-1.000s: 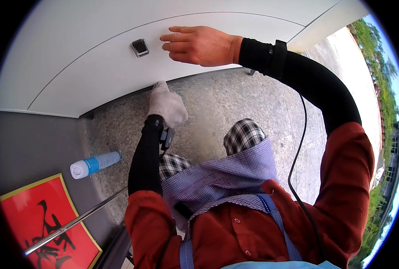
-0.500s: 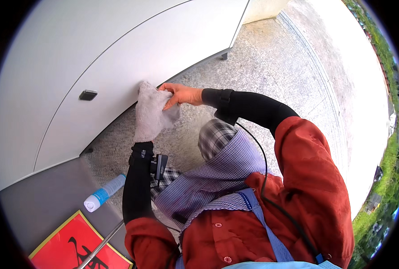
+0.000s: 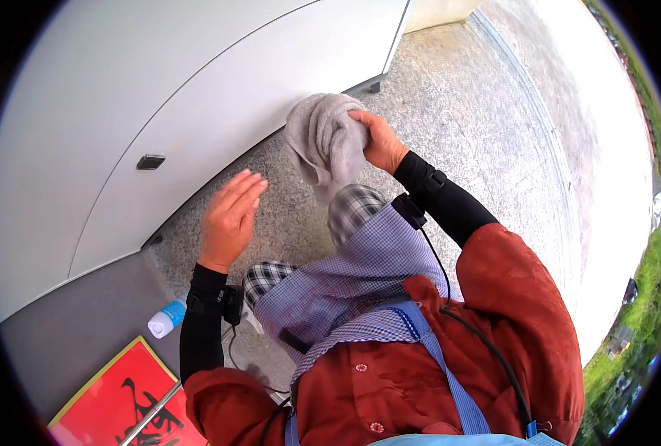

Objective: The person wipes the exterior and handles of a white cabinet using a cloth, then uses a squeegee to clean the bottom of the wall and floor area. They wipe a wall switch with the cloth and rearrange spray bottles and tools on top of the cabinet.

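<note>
A bunched grey towel [image 3: 324, 137] hangs from my right hand [image 3: 384, 141], its folds draping down toward my knee. The thumb and fingers of that hand are closed on the towel's right side. My left hand [image 3: 231, 219] is apart from the towel, bare and held up with its fingers stretched out. In front of both hands stands a white cabinet [image 3: 219, 97] with a small dark square latch [image 3: 150, 162]. The towel is close to the cabinet's lower edge; I cannot tell whether they touch.
By my left forearm is a white and blue spray can [image 3: 167, 320], partly hidden by the arm. A red sheet with black brushwork [image 3: 115, 394] lies at lower left, crossed by a metal rod [image 3: 152, 416]. Speckled stone floor [image 3: 464, 111] extends to the right.
The left hand, covered by the towel before, is now out of it and bare. My right hand has carried the towel to the right and away from the left hand.
</note>
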Motion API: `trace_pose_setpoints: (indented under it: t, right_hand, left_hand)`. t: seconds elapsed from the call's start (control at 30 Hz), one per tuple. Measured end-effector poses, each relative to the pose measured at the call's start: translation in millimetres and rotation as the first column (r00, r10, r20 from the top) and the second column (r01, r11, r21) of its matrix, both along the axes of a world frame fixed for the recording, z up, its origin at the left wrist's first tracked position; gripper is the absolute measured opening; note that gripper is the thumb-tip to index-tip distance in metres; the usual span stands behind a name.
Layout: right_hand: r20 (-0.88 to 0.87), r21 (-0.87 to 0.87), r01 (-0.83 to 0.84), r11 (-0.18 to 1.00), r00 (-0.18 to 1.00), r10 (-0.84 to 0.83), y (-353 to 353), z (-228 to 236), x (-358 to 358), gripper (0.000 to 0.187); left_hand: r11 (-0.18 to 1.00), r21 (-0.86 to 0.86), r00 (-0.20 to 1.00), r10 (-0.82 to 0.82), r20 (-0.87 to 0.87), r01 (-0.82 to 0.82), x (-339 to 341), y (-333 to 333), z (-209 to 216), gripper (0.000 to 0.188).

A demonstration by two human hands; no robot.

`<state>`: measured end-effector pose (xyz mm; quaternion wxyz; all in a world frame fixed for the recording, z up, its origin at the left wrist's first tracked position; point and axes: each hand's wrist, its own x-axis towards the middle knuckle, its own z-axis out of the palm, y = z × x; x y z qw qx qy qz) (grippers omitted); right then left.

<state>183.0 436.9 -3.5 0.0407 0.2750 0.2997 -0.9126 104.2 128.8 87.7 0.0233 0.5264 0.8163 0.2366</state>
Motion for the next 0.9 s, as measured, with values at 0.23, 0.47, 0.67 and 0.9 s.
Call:
trace_pose_setpoints:
  t: [0.23, 0.47, 0.67, 0.9]
  right_hand:
    - [0.243, -0.056, -0.013, 0.998, 0.970, 0.026, -115.8, -46.3, -46.2, 0.036]
    - [0.122, 0.097, 0.007, 0.995, 0.992, -0.019, -246.4, -71.2, -92.9, 0.061]
    - [0.184, 0.219, -0.190, 0.957, 0.971, 0.151, -204.6, -113.2, -107.4, 0.039]
    - [0.336, -0.212, -0.003, 0.977, 0.939, 0.075, -115.5, -134.4, -150.4, 0.035]
  left_hand:
    - [0.959, 0.090, 0.376, 0.190, -0.907, -0.269, -90.6, 26.6, 84.2, 0.048]
    - [0.938, 0.086, 0.060, 0.112, -0.992, -0.335, -148.0, 15.0, 49.6, 0.094]
    - [0.941, 0.098, -0.004, 0.103, -0.995, -0.325, -158.4, 7.5, 37.7, 0.104]
    - [0.953, 0.082, -0.017, 0.080, -0.997, -0.293, -162.1, 11.6, 46.0, 0.109]
